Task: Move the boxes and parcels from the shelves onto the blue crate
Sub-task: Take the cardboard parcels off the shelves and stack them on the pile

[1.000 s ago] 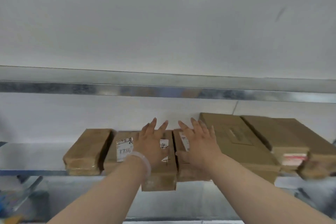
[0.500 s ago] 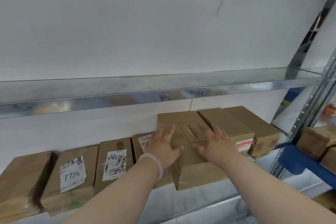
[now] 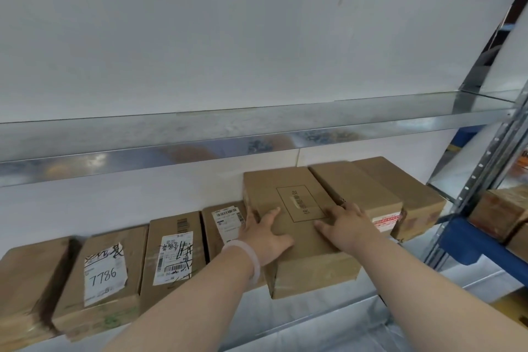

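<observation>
Cardboard box gripped by L hand fingers, R hand atop.

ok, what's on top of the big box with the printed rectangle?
Both hands. The left hand grips the big box at its left edge; the right hand lies flat near its right edge. The printed rectangle shows between them; whatever the palms cover is hidden.

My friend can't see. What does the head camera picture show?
A person's left hand grips the side of a big cardboard box while the right hand rests on top, on a metal shelf. More cardboard boxes line the shelf on both sides, one labelled 7786.
</observation>
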